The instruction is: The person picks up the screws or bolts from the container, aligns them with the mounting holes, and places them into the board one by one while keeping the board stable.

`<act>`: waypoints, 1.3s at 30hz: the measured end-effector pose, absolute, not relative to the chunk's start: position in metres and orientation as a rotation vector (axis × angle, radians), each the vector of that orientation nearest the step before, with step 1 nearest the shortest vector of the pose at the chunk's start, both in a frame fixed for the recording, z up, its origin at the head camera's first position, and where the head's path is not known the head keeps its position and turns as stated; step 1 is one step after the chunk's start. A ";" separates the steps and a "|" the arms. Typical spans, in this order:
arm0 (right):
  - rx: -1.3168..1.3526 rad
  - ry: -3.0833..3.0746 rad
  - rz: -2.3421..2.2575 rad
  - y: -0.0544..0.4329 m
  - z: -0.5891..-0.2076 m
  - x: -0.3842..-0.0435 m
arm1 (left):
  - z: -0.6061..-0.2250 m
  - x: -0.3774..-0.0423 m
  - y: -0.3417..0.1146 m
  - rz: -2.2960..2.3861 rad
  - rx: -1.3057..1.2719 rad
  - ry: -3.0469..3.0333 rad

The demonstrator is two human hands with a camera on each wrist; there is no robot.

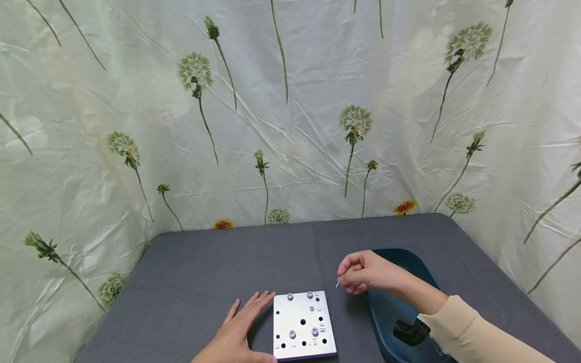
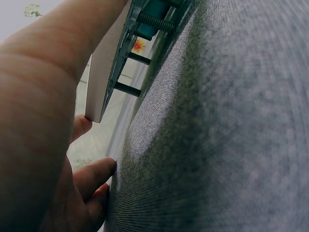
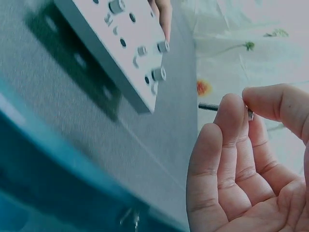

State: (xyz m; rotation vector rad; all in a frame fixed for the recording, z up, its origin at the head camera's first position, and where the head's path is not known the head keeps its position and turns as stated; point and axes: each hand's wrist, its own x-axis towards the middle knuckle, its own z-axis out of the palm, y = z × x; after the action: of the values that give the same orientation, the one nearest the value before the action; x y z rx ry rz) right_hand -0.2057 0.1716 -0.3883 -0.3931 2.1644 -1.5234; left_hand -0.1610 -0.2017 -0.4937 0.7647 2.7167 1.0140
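Observation:
A silver metal plate with holes and several socket-head screws lies in front of me, nearest my left hand. That hand spans the plate's left side, thumb at the near corner and index finger at the far corner. In the left wrist view, threaded screw shanks stick out under the plate, and a gap shows between plate and cloth. My right hand is raised to the right of the plate. It pinches a small screw between thumb and fingers, with the threaded end pointing out; the fingertips partly cover its head.
A dark blue tray stands at the right, under my right forearm. Small shiny metal pieces, blurred, lie in it. A black object shows below the right wrist. Grey cloth covers the table, with a flowered curtain behind.

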 end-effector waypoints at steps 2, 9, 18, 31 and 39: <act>-0.403 2.142 -1.526 0.166 -0.389 -0.205 | -0.493 -0.161 -0.202 1.009 0.760 2.714; -0.403 2.102 -1.516 0.148 -0.390 -0.203 | -0.492 -0.161 -0.201 1.007 0.746 2.706; -0.418 2.062 -1.524 0.132 -0.392 -0.202 | -0.491 -0.160 -0.200 1.009 0.745 2.710; -0.473 2.033 -1.498 0.107 -0.399 -0.202 | -0.489 -0.161 -0.200 1.002 0.697 2.674; -0.496 2.015 -1.494 0.087 -0.406 -0.203 | -0.488 -0.161 -0.199 1.017 0.659 2.652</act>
State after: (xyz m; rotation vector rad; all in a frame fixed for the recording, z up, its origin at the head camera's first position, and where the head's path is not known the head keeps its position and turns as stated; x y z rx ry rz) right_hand -0.2033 0.0870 -0.4056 -0.4959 2.0150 -1.4940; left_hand -0.1612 -0.1988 -0.4875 0.6586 2.6520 1.0174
